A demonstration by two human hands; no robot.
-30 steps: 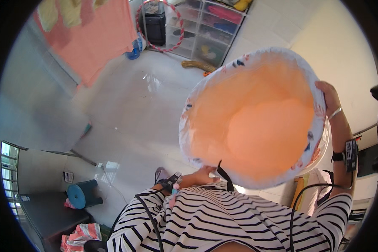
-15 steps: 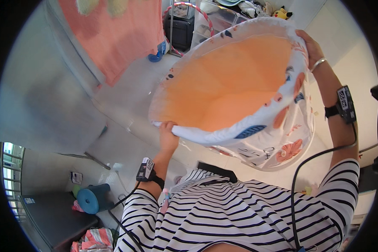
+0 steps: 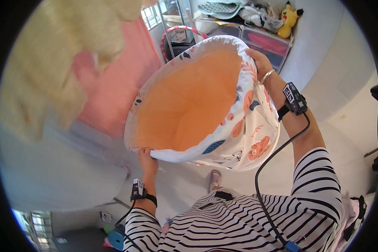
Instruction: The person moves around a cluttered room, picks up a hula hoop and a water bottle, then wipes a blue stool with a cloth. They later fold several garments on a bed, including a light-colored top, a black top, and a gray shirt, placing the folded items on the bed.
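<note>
A large round fabric tub (image 3: 256, 132), white with an orange and blue leaf print outside and orange inside, is held up before me, its mouth tilted toward me. My left hand (image 3: 147, 160) is closed on the near left part of its rim. On the far right of the rim, my right hand (image 3: 259, 64) is closed with the fingers hooked over the edge. Only the orange lining (image 3: 189, 101) shows inside. The tub's underside is hidden.
Hanging at the left are a pink cloth (image 3: 126, 80) and a blurred, pale yellow fuzzy cloth (image 3: 67, 50). Behind the tub stand clear storage drawers (image 3: 277, 61) with a yellow plush toy (image 3: 287, 21) on top, and a red-and-white hoop (image 3: 164, 44). My foot (image 3: 214, 178) shows below.
The tub has shifted left and slightly down in the view, with both hands still on its rim. The yellow cloth and drawers now show more, as the view has turned.
</note>
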